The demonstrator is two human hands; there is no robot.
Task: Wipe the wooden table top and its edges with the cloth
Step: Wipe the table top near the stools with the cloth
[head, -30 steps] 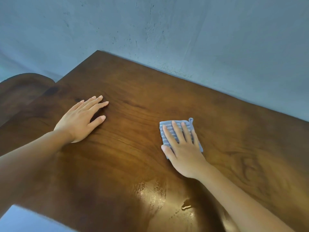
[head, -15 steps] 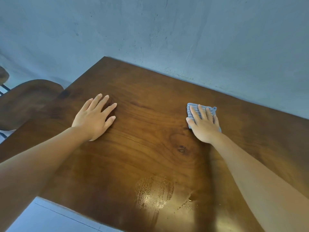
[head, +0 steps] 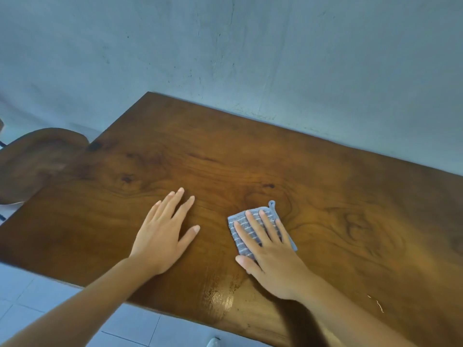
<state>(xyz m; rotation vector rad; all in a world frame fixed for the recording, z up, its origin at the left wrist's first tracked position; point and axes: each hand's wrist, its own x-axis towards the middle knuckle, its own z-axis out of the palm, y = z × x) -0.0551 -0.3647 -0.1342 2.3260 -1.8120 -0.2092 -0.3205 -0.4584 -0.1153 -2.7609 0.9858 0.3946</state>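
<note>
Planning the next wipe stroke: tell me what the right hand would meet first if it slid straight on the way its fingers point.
The right hand presses the cloth flat, fingers pointing toward the wall. Ahead lies only bare table, so the way looks free up to its far edge, which seems to meet the wall.

Wall [head: 275, 58] closes the table top [head: 350, 196] far edge; only both hands [head: 160, 236] and cloth [head: 240, 226] occupy it

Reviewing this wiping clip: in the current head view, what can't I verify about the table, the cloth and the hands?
- Table: right end and near right corner cut off by the frame; legs and edge faces unseen from above.
- Cloth: middle and near part covered by the right hand; underside hidden.
- Left hand: palm contact with the wood hidden beneath it.
- Round wooden piece at left: cut off by the frame.
</note>
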